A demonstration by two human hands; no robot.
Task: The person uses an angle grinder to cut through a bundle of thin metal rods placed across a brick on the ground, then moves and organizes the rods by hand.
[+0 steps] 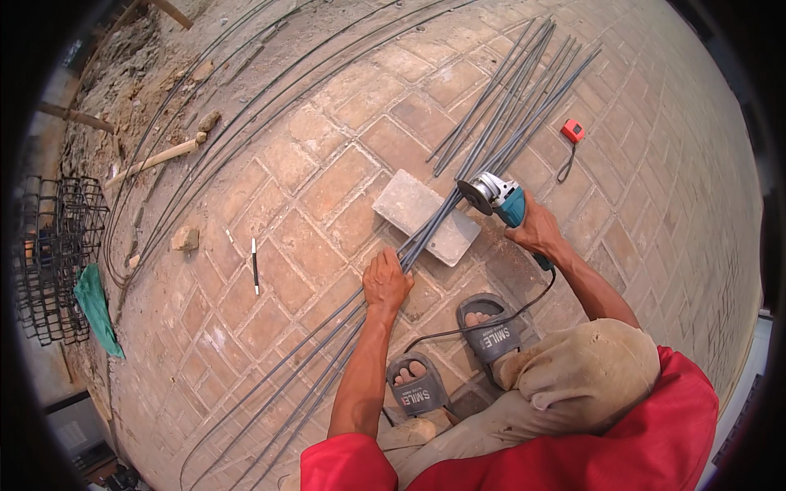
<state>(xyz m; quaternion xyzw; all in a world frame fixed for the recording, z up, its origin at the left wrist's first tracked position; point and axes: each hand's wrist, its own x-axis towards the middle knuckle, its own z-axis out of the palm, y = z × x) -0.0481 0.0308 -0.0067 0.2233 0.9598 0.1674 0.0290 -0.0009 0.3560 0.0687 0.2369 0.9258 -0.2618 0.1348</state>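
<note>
My left hand [387, 278] is closed around several thin steel rods [430, 221], which lie across a pale concrete block [395, 196] on the brick paving. My right hand [536, 229] grips a teal and silver angle grinder [509, 204], its dark disc [473, 196] at the rods just beyond the block. Its black cord runs down across the paving by my sandaled feet [487, 331]. The far ends of the rods fan out toward the upper right, and their near lengths curve away to the lower left.
A red tape measure [573, 131] lies at right, a black-and-white marker [255, 266] at left. Long curved rods, a wooden-handled tool [155, 159], stones [185, 238] and rubble line the upper left. A wire cage [53, 245] and green cloth [97, 307] are at the far left.
</note>
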